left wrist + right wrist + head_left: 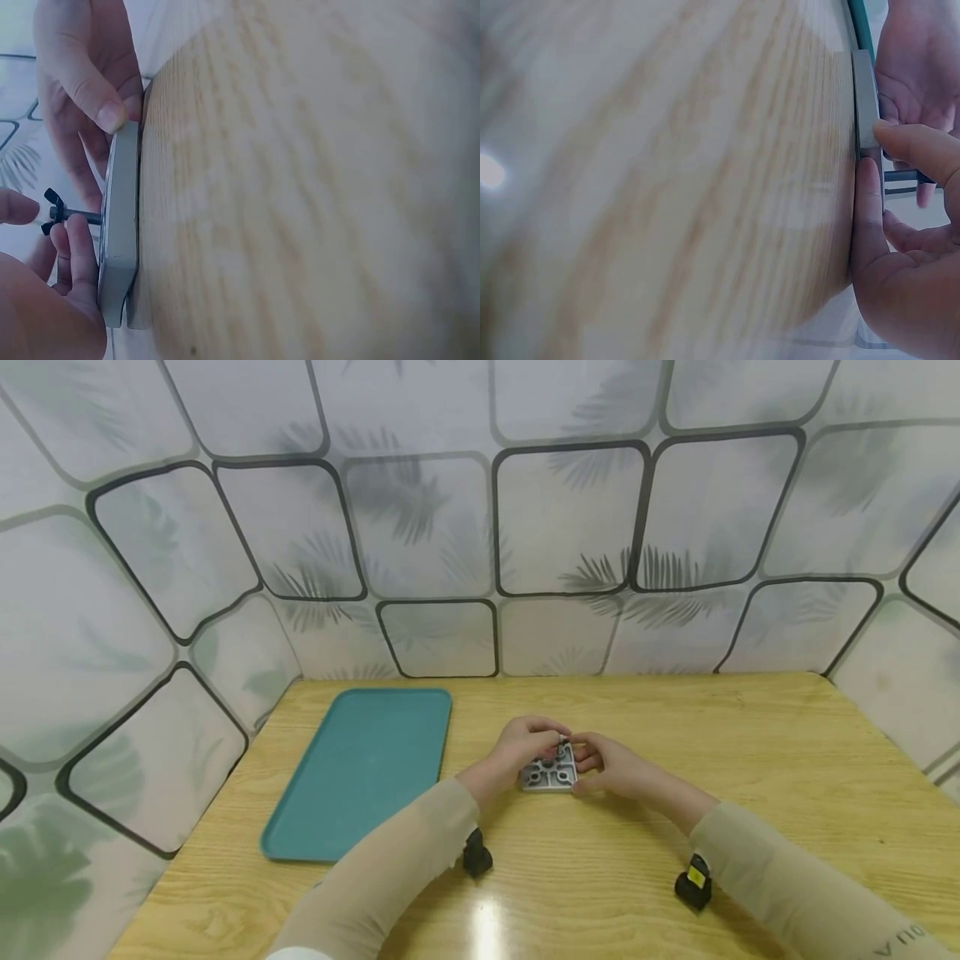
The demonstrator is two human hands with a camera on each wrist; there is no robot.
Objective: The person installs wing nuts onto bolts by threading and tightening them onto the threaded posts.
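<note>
A square grey metal plate point(549, 778) with ring-shaped recesses lies on the wooden table. A black wing bolt point(79, 216) stands up from it, its shank square to the face. My left hand point(527, 742) reaches over the far side of the plate, its thumb and fingers round the bolt's wings. On the plate's right side, my right hand point(617, 768) grips the edge; in the right wrist view its thumb and a finger press the rim point(866, 97). In the head view the left fingers partly cover the bolt.
A teal tray point(360, 768) lies left of the plate on the wooden table point(750, 760). A patterned cloth backdrop point(570, 527) stands behind the table and at its sides. Black wrist cameras point(476, 853) hang below both sleeves.
</note>
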